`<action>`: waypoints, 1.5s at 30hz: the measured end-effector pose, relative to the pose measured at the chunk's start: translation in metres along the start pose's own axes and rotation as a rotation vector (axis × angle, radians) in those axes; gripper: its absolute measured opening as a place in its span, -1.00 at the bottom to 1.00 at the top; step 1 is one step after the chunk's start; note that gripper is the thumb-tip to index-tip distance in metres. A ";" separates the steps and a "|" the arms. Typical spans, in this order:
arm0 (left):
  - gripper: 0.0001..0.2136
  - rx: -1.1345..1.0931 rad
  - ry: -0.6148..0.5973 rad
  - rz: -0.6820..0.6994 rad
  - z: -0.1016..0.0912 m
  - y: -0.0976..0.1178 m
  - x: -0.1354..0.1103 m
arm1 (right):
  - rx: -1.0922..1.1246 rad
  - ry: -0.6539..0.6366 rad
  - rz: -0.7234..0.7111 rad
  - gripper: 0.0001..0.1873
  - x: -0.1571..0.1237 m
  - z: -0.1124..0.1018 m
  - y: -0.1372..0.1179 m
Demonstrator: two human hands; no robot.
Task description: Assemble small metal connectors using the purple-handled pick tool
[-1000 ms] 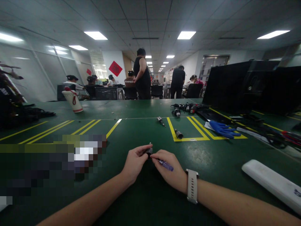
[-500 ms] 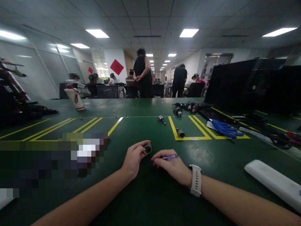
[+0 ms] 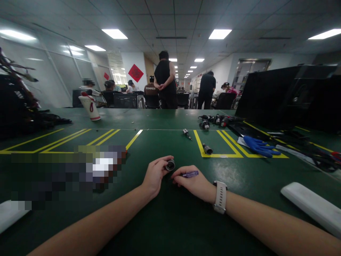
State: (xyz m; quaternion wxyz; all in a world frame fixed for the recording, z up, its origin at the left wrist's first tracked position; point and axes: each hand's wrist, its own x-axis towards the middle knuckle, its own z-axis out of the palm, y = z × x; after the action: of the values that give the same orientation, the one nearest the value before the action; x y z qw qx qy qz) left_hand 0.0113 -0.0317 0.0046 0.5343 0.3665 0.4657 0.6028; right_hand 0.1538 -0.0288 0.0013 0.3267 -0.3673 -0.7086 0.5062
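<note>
My left hand point(image 3: 155, 175) is closed round a small dark cylindrical part with a metal ring point(image 3: 170, 165), held just above the green table point(image 3: 170, 220). My right hand point(image 3: 194, 185), with a white watch on its wrist, rests on the table and pinches a small purple-handled screwdriver point(image 3: 189, 174). The two hands sit close together, the screwdriver lying a little to the right of the part.
More small cylindrical parts point(image 3: 207, 149) lie in a yellow-taped square, with a blue glove point(image 3: 259, 146) to its right. A white bar point(image 3: 311, 206) lies at the right edge, black monitors point(image 3: 279, 96) behind it. A white cup point(image 3: 90, 107) stands far left. People stand and sit beyond the table.
The screwdriver tip has left the part and the tool has turned to lie level in my right hand. My left hand has turned the part so its ringed end faces me.
</note>
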 end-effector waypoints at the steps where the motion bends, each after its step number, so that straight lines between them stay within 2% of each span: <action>1: -0.77 -0.001 0.001 0.001 0.000 0.000 0.000 | -0.016 -0.002 0.000 -0.83 0.000 0.000 0.001; 5: -0.79 -0.004 0.007 0.003 0.000 0.000 0.000 | -0.075 -0.015 0.013 -0.83 0.004 0.000 -0.002; 10: -0.78 -0.013 0.002 0.000 -0.002 -0.001 0.001 | -0.102 -0.071 0.106 -0.84 0.017 -0.005 -0.012; 13: -0.78 -0.026 -0.010 -0.002 -0.003 -0.003 0.002 | -0.060 -0.120 0.163 -0.81 0.022 -0.004 -0.016; 16: -0.77 -0.048 -0.004 0.014 -0.002 -0.003 0.002 | 0.029 -0.095 0.160 -0.81 0.016 -0.001 -0.015; 20: -0.76 -0.069 0.008 0.026 -0.001 -0.003 0.003 | 0.156 -0.008 0.066 -0.86 0.000 -0.002 -0.009; 23: -0.73 -0.059 0.009 0.020 -0.002 -0.004 0.003 | 0.188 0.088 -0.069 -0.86 -0.007 -0.005 -0.006; 26: -0.73 -0.031 0.006 0.021 -0.002 -0.004 0.002 | 0.042 0.193 -0.213 -0.86 -0.009 -0.004 -0.005; 31: -0.73 0.036 -0.019 0.029 -0.001 -0.002 -0.001 | -0.195 0.307 -0.360 -0.91 -0.007 0.003 0.000; 35: -0.71 0.092 -0.047 0.047 -0.003 -0.004 -0.001 | -0.279 0.309 -0.408 -0.93 -0.008 0.003 0.004; 45: -0.72 0.200 -0.070 0.101 -0.004 -0.008 0.001 | -0.321 0.265 -0.462 -0.88 -0.011 0.003 0.000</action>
State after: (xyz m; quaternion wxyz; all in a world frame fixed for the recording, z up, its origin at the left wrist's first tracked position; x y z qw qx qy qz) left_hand 0.0102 -0.0316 -0.0042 0.4799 0.4618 0.4856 0.5663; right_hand 0.1572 -0.0394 -0.0007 0.4605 -0.3063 -0.7954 0.2481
